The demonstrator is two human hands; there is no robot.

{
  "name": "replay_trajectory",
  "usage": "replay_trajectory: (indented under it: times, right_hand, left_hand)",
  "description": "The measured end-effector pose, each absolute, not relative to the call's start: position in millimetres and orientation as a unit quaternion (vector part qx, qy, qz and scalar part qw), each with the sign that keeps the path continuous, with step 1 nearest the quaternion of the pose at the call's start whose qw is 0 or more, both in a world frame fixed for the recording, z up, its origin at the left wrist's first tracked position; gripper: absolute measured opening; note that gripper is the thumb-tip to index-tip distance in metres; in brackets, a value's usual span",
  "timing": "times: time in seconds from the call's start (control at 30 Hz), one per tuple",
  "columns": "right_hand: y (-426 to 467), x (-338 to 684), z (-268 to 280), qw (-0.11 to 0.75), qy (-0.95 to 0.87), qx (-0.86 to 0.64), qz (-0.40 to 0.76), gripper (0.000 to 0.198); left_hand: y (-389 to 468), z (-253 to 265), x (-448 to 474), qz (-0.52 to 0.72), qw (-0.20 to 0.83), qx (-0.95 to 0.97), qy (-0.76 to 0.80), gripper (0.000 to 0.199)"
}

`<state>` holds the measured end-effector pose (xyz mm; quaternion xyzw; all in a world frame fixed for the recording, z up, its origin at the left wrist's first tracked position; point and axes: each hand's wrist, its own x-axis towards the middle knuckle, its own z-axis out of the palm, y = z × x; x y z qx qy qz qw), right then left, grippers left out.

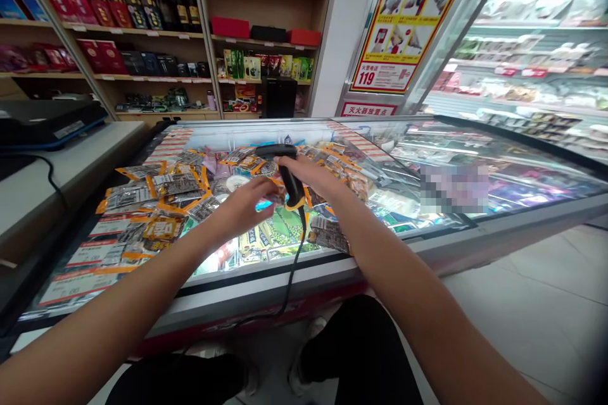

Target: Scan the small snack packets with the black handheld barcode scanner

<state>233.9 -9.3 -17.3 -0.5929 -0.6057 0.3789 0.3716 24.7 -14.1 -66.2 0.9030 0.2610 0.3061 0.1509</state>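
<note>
A black barcode scanner with a yellow base end is tilted over the snack packets, its cable hanging down across the freezer's front edge. My right hand has its fingers over the scanner's neck; its thumb is hidden. Just left of the handle is my left hand, fingers bent and thumb apart, with no held thing visible. Orange-edged snack packets lie in a spread on the glass freezer top around both hands. One dark packet rests below my right wrist.
Red-and-white price labels line the left of the freezer top. A counter with a black device stands at left. Behind are shelves of bottles and boxes; a refrigerated display is at right.
</note>
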Motion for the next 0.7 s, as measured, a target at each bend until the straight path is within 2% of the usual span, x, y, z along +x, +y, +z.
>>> replay_trajectory:
  times: [0.07,0.13,0.23,0.47,0.6,0.7]
  right_hand:
    - [-9,232,-15,0.423,-0.578,-0.548,0.431,0.035]
    - [-11,232,-12,0.465,-0.558,-0.496,0.476,0.031]
    - [-15,232,-7,0.479,-0.551,-0.446,0.517,0.030]
    - [-24,229,-5,0.368,-0.645,-0.402,0.536,0.024]
    - [-26,224,-9,0.360,-0.647,-0.411,0.531,0.028]
    - [-26,222,-11,0.362,-0.637,-0.397,0.554,0.028]
  left_hand:
    - [-9,-57,19,0.385,0.225,0.827,0.343,0.027]
    - [-1,-50,10,0.430,0.285,0.739,0.434,0.041]
    - [14,-48,-4,0.447,0.312,0.674,0.498,0.048]
    - [31,-54,-19,0.440,0.227,0.678,0.544,0.038]
    - [30,-55,-20,0.436,0.144,0.715,0.527,0.039]
    - [31,-56,-20,0.424,0.133,0.721,0.532,0.044]
